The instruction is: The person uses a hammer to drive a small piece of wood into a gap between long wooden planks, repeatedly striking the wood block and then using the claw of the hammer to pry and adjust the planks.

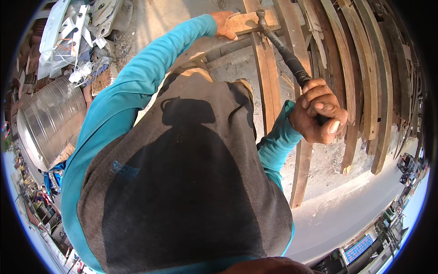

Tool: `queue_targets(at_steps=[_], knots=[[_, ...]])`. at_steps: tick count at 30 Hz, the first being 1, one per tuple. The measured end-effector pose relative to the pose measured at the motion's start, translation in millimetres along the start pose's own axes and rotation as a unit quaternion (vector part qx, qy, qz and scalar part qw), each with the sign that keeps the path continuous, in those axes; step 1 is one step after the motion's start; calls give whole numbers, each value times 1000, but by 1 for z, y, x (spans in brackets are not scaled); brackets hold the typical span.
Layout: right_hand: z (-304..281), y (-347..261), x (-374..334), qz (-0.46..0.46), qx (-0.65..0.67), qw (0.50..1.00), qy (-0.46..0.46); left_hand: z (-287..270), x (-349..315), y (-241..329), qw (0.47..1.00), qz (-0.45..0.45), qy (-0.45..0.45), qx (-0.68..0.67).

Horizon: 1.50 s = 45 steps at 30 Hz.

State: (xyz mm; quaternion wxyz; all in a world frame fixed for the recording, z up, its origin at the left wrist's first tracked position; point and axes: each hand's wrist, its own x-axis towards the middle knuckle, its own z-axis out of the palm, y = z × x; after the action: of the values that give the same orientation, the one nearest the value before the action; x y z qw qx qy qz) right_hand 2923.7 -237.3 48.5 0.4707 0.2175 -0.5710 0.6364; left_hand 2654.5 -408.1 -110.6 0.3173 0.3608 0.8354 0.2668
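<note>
My right hand [319, 112] is wrapped around the black grip of a hammer [289, 57], whose head hangs over the right part of a short wooden board [242, 23]. Whether the hammer head touches the wood I cannot tell. My left hand [224, 25] grips the left end of that board, thumb on the near edge. The short board lies crosswise near two long wooden planks, one [268, 80] running toward me and another [295, 34] to its right. Part of the second plank is hidden behind the hammer and my right hand.
Several long wooden strips [383, 77] lie side by side on the right. To the left are a ribbed metal drum [52, 121] and white metal parts [64, 34] with plastic sheeting. A paved road [337, 219] runs along the lower right.
</note>
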Motion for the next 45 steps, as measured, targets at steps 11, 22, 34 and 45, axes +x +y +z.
queue_targets(at_steps=[11,22,34,45], knots=[[-26,-41,-26,38,-61,997,28,42,32,75,988,12,-112,103],[-30,-58,-9,153,-143,977,44,68,17,92,994,-33,-80,71],[11,-23,96,203,-335,919,-45,81,10,132,993,15,-90,70],[43,58,137,183,-325,926,-62,31,-9,101,989,-72,-114,58]])
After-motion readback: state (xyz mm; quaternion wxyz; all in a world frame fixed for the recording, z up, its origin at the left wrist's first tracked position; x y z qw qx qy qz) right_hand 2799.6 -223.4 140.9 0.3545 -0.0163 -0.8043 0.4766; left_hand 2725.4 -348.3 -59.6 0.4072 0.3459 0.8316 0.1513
